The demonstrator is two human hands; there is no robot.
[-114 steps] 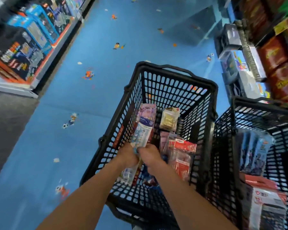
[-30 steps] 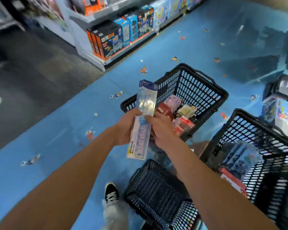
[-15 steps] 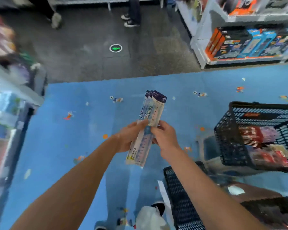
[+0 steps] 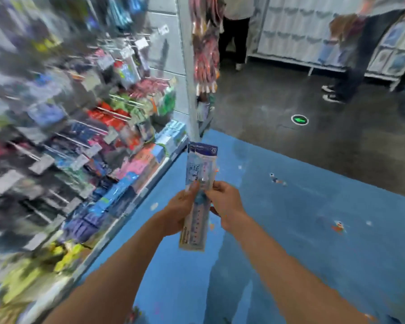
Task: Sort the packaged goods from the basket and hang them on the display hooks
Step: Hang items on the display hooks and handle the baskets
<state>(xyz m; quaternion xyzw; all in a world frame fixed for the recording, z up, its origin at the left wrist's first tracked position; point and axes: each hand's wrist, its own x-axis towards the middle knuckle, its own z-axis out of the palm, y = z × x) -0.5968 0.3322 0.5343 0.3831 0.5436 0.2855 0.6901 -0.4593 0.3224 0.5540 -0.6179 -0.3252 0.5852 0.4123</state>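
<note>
Item: long clear plastic ruler packets with blue header card (image 4: 201, 164), upright, frame centre. Left hand (image 4: 180, 209) and right hand (image 4: 227, 204): fingers pinch the packets mid-length. Nine to eleven o'clock: blurred rack of metal display hooks (image 4: 112, 111), crowded with hanging goods. One o'clock: green arrow floor marker (image 4: 299, 119); beyond it, a bystander's dark-trousered legs (image 4: 355, 66).

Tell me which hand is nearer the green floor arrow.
Right. The right hand is below-left of the arrow; the left hand is farther left, across the pack.

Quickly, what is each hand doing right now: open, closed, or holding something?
Left hand: closed, holding the ruler packs.
Right hand: closed, pinching the same ruler packs.
</note>
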